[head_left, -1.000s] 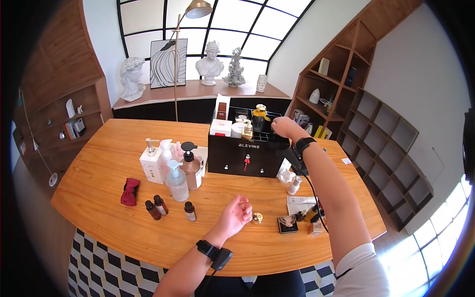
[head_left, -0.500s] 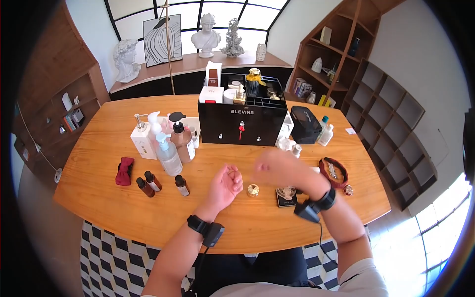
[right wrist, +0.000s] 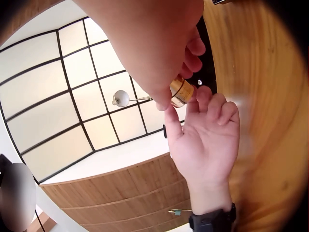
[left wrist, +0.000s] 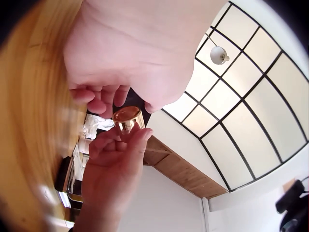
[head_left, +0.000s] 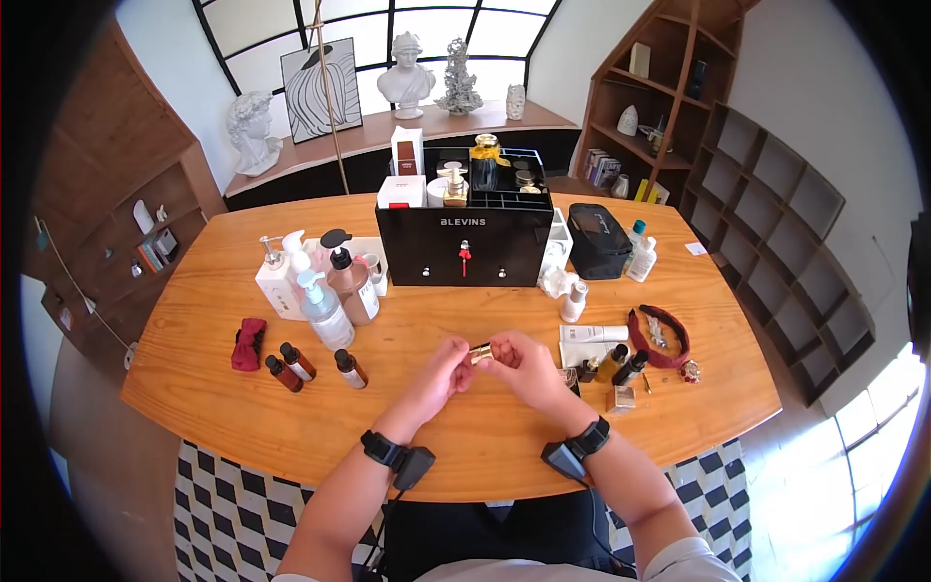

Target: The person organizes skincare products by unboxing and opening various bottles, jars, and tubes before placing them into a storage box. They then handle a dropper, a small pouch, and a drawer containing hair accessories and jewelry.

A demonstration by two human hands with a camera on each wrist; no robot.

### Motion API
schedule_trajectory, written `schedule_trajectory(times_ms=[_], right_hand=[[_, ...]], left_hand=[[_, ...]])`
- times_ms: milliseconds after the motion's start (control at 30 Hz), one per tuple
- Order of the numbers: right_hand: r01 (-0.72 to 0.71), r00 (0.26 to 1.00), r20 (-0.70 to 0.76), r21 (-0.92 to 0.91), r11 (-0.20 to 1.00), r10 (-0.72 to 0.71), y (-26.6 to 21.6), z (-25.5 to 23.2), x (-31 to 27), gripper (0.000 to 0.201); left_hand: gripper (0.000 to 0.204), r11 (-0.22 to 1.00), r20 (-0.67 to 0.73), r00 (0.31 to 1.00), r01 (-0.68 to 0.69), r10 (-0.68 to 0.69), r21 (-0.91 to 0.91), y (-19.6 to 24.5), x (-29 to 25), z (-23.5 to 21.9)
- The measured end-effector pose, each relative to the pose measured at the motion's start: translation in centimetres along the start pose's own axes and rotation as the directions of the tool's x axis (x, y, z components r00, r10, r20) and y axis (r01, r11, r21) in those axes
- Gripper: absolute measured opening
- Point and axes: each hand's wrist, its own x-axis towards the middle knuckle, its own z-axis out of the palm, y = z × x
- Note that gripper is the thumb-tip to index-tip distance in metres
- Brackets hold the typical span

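Note:
Both hands meet over the middle of the table around a small round gold jar [head_left: 480, 354]. My right hand [head_left: 529, 369] pinches it between thumb and fingers. From the other side, the thumb and index finger of my left hand [head_left: 441, 373] close on it. The left wrist view shows a coppery round end of the jar [left wrist: 127, 114]; in the right wrist view a dark line runs around the gold jar [right wrist: 183, 92]. Just beyond the hands stands a black organizer [head_left: 465, 247] marked BLEVINS, its top filled with cosmetics.
Pump bottles [head_left: 327, 310] and small brown bottles [head_left: 350, 370] stand on the left, near a red bow [head_left: 248, 344]. To the right are white tubes [head_left: 593, 334], dark little bottles [head_left: 630, 368], a red headband [head_left: 686, 339] and a black pouch [head_left: 597, 241]. A compact [head_left: 569, 377] is partly behind the right hand.
My right hand has come back from the organizer's top to the table's middle. The gold jar has been picked up from the table, and my left hand has moved in to meet it.

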Motion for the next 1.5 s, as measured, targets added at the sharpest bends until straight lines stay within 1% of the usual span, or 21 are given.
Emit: schedule_trajectory(times_ms=[67, 133, 233, 267, 333, 567, 633, 667, 733, 767, 833, 867, 933, 967, 1033, 1067, 1133, 1167, 1267, 1367, 1500], right_hand=[[0.060, 0.998, -0.032, -0.035, 0.998, -0.061, -0.3, 0.3, -0.5, 0.035], [0.078, 0.996, -0.043, -0.026, 0.997, -0.079, 0.2, 0.5, -0.7, 0.036], [0.139, 0.987, -0.069, -0.076, 0.987, -0.144, 0.9, 1.0, -0.9, 0.036], [0.164, 0.982, -0.077, -0.104, 0.981, -0.172, 1.1, 1.1, -0.9, 0.035], [0.172, 0.981, -0.076, -0.105, 0.979, -0.181, 0.6, 1.2, -1.1, 0.035], [0.245, 0.965, -0.063, -0.139, 0.960, -0.255, 0.9, 1.3, -1.2, 0.034], [0.222, 0.972, -0.042, -0.139, 0.965, -0.230, 0.8, 1.2, -1.3, 0.034], [0.212, 0.975, -0.032, -0.139, 0.967, -0.218, 0.7, 1.2, -1.3, 0.034], [0.275, 0.960, -0.013, -0.138, 0.952, -0.279, 0.9, 1.2, -1.2, 0.035], [0.307, 0.951, -0.001, -0.136, 0.942, -0.311, 1.0, 1.2, -1.1, 0.036], [0.437, 0.891, -0.050, -0.182, 0.881, -0.452, 0.7, 1.3, -0.6, 0.036], [0.495, 0.852, -0.074, -0.207, 0.844, -0.518, 0.6, 1.4, -0.5, 0.036], [0.382, 0.889, -0.188, -0.201, 0.902, -0.418, -0.5, 1.9, -1.0, 0.038], [0.325, 0.898, -0.244, -0.193, 0.926, -0.366, -0.8, 2.1, -1.1, 0.038], [0.226, 0.960, -0.115, -0.211, 0.951, -0.254, -0.2, 1.2, -1.4, 0.042], [0.179, 0.979, -0.052, -0.223, 0.958, -0.195, 0.1, 0.8, -1.5, 0.044], [0.189, 0.981, 0.013, -0.236, 0.953, -0.191, 0.6, 0.5, -1.2, 0.047], [0.194, 0.981, 0.044, -0.245, 0.950, -0.189, 0.7, 0.4, -1.1, 0.048], [0.429, 0.899, -0.024, -0.153, 0.890, -0.437, 0.5, 0.6, -0.8, 0.045], [0.379, 0.882, -0.234, -0.166, 0.910, -0.410, -0.6, 1.7, -1.1, 0.037], [0.233, 0.964, -0.079, -0.216, 0.948, -0.255, -0.3, 0.7, -1.5, 0.038]], left_hand=[[0.024, 0.999, 0.038, 0.999, 0.033, -0.033, 0.003, -0.1, 0.0, 0.7], [0.030, 0.999, 0.058, 0.997, 0.047, -0.047, -0.004, -0.3, -0.2, 1.2], [0.031, 0.998, -0.025, 0.999, 0.035, -0.034, 0.045, -0.5, -0.1, 1.5], [0.031, 0.997, -0.017, 0.999, 0.035, -0.034, 0.064, -0.7, -0.2, 1.4], [0.031, 0.994, -0.001, 0.999, 0.032, -0.032, 0.103, -1.1, -0.4, 0.9], [0.031, 0.995, -0.011, 0.998, 0.061, -0.061, 0.076, -1.1, -0.8, 1.1], [0.030, 0.996, -0.022, 0.998, 0.057, -0.056, 0.075, -1.2, -0.8, 1.2], [0.029, 0.996, 0.005, 0.997, 0.082, -0.082, 0.021, -1.0, -0.9, 1.2], [0.028, 0.988, 0.064, 0.990, 0.134, -0.129, -0.082, -0.7, -0.8, 1.1], [0.027, 0.986, 0.072, 0.990, 0.127, -0.119, -0.111, -1.1, -0.6, 0.6], [0.025, 0.979, 0.086, 0.991, 0.117, -0.104, -0.167, -1.9, -0.3, -0.2], [0.025, 0.978, 0.034, 0.995, 0.096, -0.092, -0.183, -1.7, -0.3, 0.2], [0.023, 0.975, -0.068, 0.996, 0.048, -0.065, -0.216, -1.3, -0.1, 1.6], [0.023, 0.983, -0.067, 0.997, 0.030, -0.043, -0.182, -1.4, -0.1, 1.6], [0.022, 0.994, -0.062, 0.998, -0.011, 0.004, -0.109, -1.6, -0.2, 1.4], [0.023, 0.996, -0.006, 1.000, -0.018, 0.018, -0.084, -1.9, -0.1, 0.7], [0.026, 0.999, 0.111, 0.993, -0.032, 0.036, -0.035, -2.3, 0.1, -0.6], [0.025, 0.999, 0.092, 0.995, -0.020, 0.024, -0.036, -2.1, 0.1, -0.6], [0.025, 0.999, 0.044, 0.999, 0.001, 0.001, -0.050, -1.4, -0.2, 0.2], [0.026, 0.997, 0.027, 1.000, -0.004, 0.006, -0.071, -1.3, -0.4, 0.5], [0.028, 0.999, 0.076, 0.997, -0.005, 0.009, -0.050, -1.9, -0.1, -0.2]])
